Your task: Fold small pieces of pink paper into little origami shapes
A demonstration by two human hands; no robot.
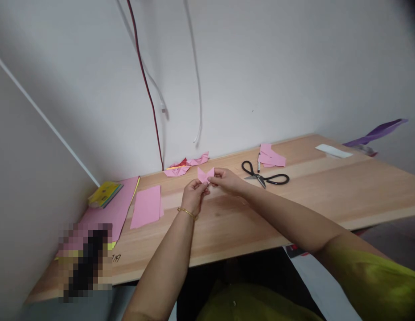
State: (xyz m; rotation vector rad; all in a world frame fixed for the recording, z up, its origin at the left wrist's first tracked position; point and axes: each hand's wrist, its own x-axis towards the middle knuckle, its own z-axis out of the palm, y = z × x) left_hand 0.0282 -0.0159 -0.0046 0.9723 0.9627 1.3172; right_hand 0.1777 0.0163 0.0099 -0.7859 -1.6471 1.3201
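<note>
Both hands — left hand (194,194), right hand (227,179) — pinch a folded pink paper (205,174) (above the table (294,200)).

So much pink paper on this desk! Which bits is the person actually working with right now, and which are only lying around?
In hand:
- small folded pink paper, pinched between left hand and right hand

Lying about:
- black scissors
- flat pink sheet
- pink paper pieces beyond the scissors
- folded paper shapes by the wall
- coloured paper stack
- white slip
</note>
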